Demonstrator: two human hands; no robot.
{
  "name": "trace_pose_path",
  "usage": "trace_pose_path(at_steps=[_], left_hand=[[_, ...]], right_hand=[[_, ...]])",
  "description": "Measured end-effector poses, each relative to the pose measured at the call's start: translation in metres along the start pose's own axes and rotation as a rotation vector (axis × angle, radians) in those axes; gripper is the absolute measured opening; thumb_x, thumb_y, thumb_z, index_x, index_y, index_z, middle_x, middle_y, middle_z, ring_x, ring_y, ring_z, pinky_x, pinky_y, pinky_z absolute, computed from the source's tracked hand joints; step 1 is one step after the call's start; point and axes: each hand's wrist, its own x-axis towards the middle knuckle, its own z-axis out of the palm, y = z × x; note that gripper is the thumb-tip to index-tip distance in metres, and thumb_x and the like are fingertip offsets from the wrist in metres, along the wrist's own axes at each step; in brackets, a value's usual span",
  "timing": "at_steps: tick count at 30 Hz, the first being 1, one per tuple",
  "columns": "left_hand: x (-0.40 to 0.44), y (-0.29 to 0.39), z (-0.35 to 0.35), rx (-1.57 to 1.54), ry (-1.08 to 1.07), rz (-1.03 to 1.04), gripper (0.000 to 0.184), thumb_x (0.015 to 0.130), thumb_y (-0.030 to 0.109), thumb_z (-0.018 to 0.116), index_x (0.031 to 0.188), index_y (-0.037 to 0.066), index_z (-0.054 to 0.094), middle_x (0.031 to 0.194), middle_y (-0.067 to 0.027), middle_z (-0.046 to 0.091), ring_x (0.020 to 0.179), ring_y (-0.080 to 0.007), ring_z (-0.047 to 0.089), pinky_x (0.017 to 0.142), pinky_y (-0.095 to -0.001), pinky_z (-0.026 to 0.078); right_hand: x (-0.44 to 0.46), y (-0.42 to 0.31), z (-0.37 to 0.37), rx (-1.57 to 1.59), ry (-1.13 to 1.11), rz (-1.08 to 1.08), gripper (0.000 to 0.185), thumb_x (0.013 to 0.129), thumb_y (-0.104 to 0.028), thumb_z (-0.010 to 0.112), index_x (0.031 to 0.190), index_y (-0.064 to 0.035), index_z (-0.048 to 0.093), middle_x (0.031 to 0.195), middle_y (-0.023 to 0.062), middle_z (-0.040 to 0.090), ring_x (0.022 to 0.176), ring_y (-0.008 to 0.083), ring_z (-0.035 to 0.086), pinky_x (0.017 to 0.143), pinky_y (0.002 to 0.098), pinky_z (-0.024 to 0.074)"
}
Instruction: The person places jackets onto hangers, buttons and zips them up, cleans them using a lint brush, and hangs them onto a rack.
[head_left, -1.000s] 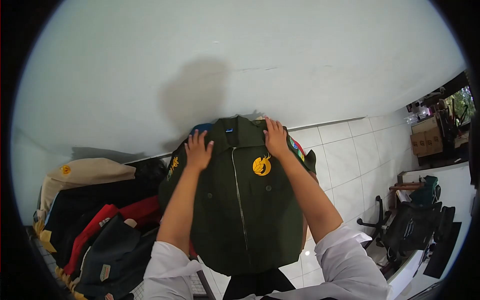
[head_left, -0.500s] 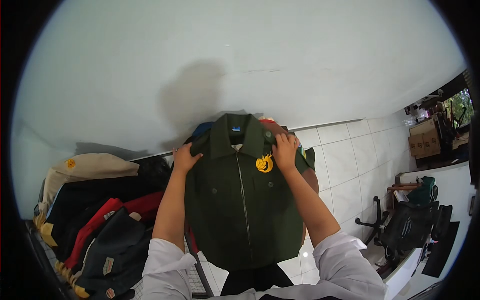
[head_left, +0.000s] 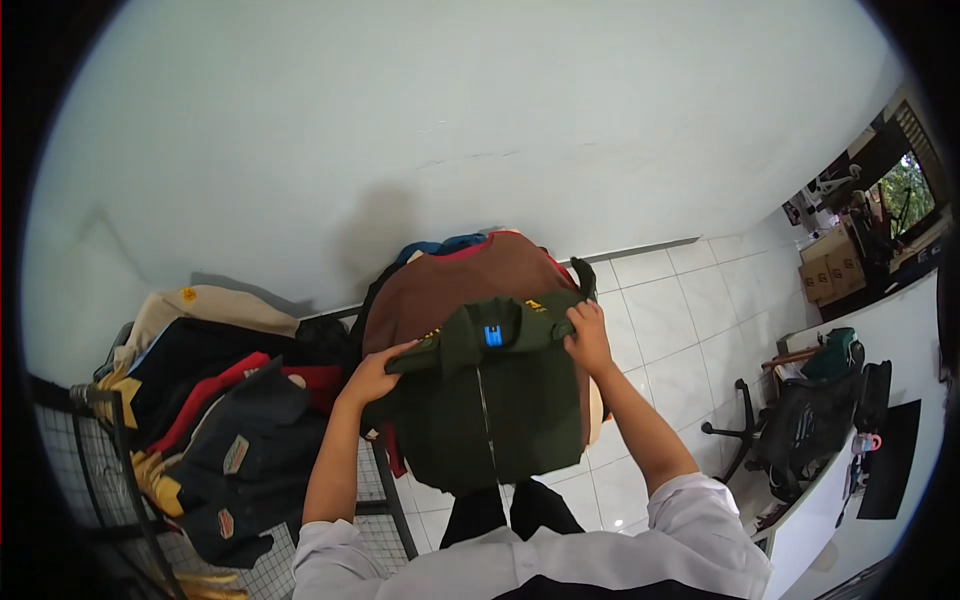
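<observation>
Below the neckline edge of the brown round-necked sweater, the dark green zip-front fabric jacket is hanging; the left hand and right hand are pinching its shoulders between their fingers.

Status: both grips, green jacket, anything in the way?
Left grip and right grip on green jacket, one per shoulder. Jacket's zip side faces camera. Brown top just beyond its collar; no obstruction seen.

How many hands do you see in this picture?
2: the left hand grips the dark green jacket near one shoulder, and the right hand grips it near the other. Some fingers are hidden by the cloth; no other hands show.
</observation>
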Motion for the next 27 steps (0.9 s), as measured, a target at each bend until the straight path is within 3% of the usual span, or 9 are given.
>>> trace_pose_path(at_steps=[3,5,8,11,13,17,20,25,27], left_hand=[[-0.022,0.011,0.001,0.099,-0.025,0.023,0.039,0.079,0.006,0.062,0.118,0.002,0.058,0.102,-0.0159,0.065,0.098,-0.0257,0.062,0.087,-0.0329,0.046],[-0.033,0.022,-0.005,0.077,-0.02,0.022,0.038,0.08,0.006,0.062,0.117,0.002,0.058,0.102,-0.0148,0.065,0.096,-0.0233,0.061,0.087,-0.0316,0.045],[-0.063,0.06,-0.008,-0.005,0.038,-0.002,0.033,0.083,0.008,0.06,0.115,0.0,0.058,0.101,-0.01,0.065,0.094,-0.0165,0.058,0.086,-0.0289,0.044],[-0.11,0.12,-0.006,-0.206,0.106,-0.095,0.032,0.086,0.01,0.058,0.116,-0.002,0.057,0.102,-0.0065,0.064,0.096,-0.0145,0.056,0.088,-0.0282,0.042],[-0.141,0.131,-0.006,-0.221,0.135,-0.044,0.034,0.087,0.012,0.057,0.117,-0.003,0.056,0.104,-0.0048,0.063,0.097,-0.0132,0.055,0.088,-0.0274,0.042],[-0.221,0.172,-0.003,-0.317,0.282,-0.085,0.036,0.085,0.013,0.059,0.118,-0.003,0.056,0.105,-0.0045,0.063,0.099,-0.0134,0.055,0.09,-0.0262,0.04],[-0.293,0.202,0.007,-0.393,0.556,-0.145,0.042,0.082,0.011,0.061,0.121,-0.003,0.054,0.112,-0.006,0.061,0.105,-0.0154,0.054,0.093,-0.0266,0.038],[-0.422,0.208,0.013,-0.565,0.754,-0.206,0.049,0.079,0.011,0.064,0.125,-0.003,0.051,0.118,-0.0083,0.058,0.111,-0.0172,0.051,0.097,-0.0282,0.036],[-0.482,0.21,0.022,-0.632,0.799,0.002,0.053,0.078,0.012,0.066,0.127,-0.003,0.049,0.119,-0.0088,0.057,0.113,-0.0172,0.05,0.098,-0.0289,0.036]], right_hand=[[-0.005,-0.004,-0.032,0.08,0.02,0.078,0.037,0.06,0.0,0.063,0.095,-0.0036,0.051,0.091,0.0149,0.051,0.091,0.037,0.051,0.08,0.0474,0.0408],[0.002,-0.011,-0.055,0.073,0.101,0.006,0.037,0.06,0.001,0.062,0.095,-0.003,0.05,0.092,0.0162,0.053,0.087,0.0373,0.052,0.07,0.0471,0.0404],[0.012,-0.027,-0.088,0.101,0.265,-0.099,0.031,0.062,0.001,0.059,0.092,-0.0032,0.051,0.08,0.0163,0.054,0.078,0.0375,0.053,0.066,0.0447,0.039],[0.01,-0.058,-0.135,0.185,0.34,-0.108,0.027,0.062,0.002,0.055,0.088,-0.0037,0.052,0.07,0.0166,0.052,0.071,0.038,0.052,0.064,0.0442,0.0388],[0.009,-0.08,-0.165,0.255,0.381,-0.128,0.026,0.062,0.002,0.053,0.087,-0.0041,0.052,0.065,0.0168,0.051,0.067,0.0384,0.051,0.064,0.0444,0.0389],[0.006,-0.126,-0.216,0.425,0.33,-0.067,0.027,0.061,0.004,0.045,0.085,-0.0016,0.054,0.066,0.0148,0.053,0.063,0.0282,0.049,0.061,0.0331,0.0404],[0.01,-0.174,-0.246,0.699,0.194,-0.035,0.032,0.062,0.006,0.042,0.089,-0.0009,0.056,0.064,0.0091,0.053,0.061,0.0174,0.048,0.06,0.0254,0.0382],[0.005,-0.257,-0.254,0.895,-0.024,-0.167,0.034,0.064,0.008,0.039,0.091,0.0002,0.058,0.066,0.0039,0.055,0.063,0.0119,0.047,0.06,0.0232,0.0369],[-0.014,-0.299,-0.263,0.956,-0.211,-0.233,0.037,0.063,0.008,0.039,0.093,0.0003,0.059,0.069,0.0036,0.056,0.064,0.0106,0.048,0.059,0.0228,0.0367]])
